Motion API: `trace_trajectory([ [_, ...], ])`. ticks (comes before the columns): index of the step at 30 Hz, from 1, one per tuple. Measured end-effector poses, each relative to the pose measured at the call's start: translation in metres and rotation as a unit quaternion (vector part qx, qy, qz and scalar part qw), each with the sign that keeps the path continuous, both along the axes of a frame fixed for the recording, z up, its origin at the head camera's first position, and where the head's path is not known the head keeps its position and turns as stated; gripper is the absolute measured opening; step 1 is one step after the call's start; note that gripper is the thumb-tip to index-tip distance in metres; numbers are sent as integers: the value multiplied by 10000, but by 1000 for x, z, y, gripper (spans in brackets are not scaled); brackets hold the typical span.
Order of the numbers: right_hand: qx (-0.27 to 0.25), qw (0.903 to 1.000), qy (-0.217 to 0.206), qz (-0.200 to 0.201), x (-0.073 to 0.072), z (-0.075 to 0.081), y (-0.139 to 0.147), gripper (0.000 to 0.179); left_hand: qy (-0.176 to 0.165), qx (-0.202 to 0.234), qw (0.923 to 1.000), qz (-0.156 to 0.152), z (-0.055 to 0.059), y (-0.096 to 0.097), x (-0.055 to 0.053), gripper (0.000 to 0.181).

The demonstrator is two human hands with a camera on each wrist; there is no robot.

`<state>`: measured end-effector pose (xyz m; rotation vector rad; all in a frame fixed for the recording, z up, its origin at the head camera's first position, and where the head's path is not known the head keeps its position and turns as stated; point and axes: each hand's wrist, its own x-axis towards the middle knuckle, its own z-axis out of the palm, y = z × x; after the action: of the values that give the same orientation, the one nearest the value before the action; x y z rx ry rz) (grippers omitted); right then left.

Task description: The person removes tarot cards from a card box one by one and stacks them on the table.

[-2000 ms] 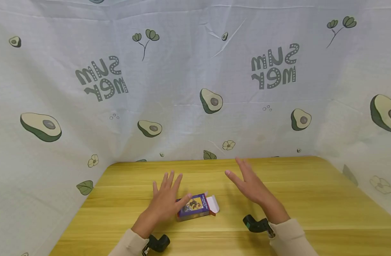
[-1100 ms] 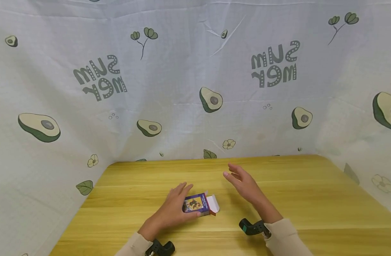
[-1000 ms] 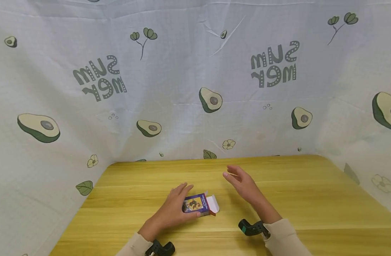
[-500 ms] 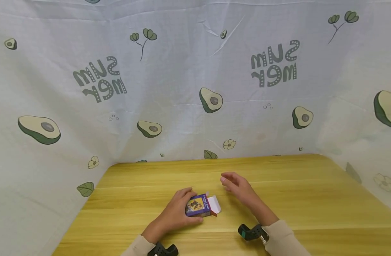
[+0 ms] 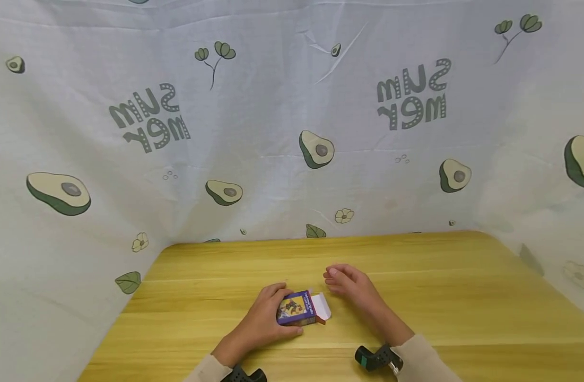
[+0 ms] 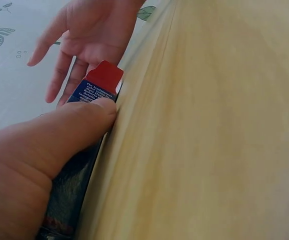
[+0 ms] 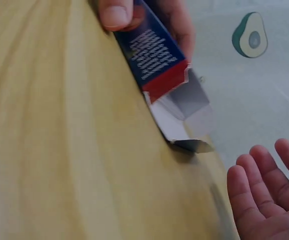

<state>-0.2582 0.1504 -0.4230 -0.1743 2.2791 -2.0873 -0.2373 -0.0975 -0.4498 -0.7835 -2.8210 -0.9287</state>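
Note:
A small purple-blue card box (image 5: 296, 309) with a picture on its front lies on the wooden table. My left hand (image 5: 265, 318) grips it from the left, thumb along the near side and fingers at the far side. The box's right end is open, its white flap (image 5: 322, 306) sticking out. In the right wrist view, bare white inner walls (image 7: 177, 117) show through this end. A red side flap (image 6: 106, 77) stands out in the left wrist view. My right hand (image 5: 356, 289) hovers just right of the open end, fingers loosely bent, holding nothing.
The wooden table (image 5: 439, 297) spreads around the box. A pale cloth (image 5: 263, 106) printed with avocados and lettering hangs behind it and along both sides. Each wrist wears a black camera mount, such as the right one (image 5: 375, 358).
My left hand has come down from above the box and taken hold of it. The right hand has moved nearer to the open end, its fingers bending. The box has shifted slightly right.

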Motion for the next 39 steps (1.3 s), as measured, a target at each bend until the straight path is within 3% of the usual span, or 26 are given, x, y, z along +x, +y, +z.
trace_trajectory([
  [4, -300, 9993, -197, 68, 4, -5, 1, 54, 27, 76, 10000, 5, -1, 3, 1, 79],
  [11, -493, 9987, -29, 122, 7, -11, -1, 45, 105, 381, 9992, 39, -1, 1, 4, 74],
  [17, -141, 9995, 191, 190, 11, -16, 0, 31, 217, 557, 9982, 30, -4, 1, 2, 75],
  [30, 359, 9954, 805, 367, 12, -19, -6, 21, 190, 1097, 9938, -39, -3, 7, 1, 68],
  [39, 376, 9962, 761, 177, 13, -19, -9, 15, 156, 1228, 9922, 110, -3, 13, 1, 72],
])
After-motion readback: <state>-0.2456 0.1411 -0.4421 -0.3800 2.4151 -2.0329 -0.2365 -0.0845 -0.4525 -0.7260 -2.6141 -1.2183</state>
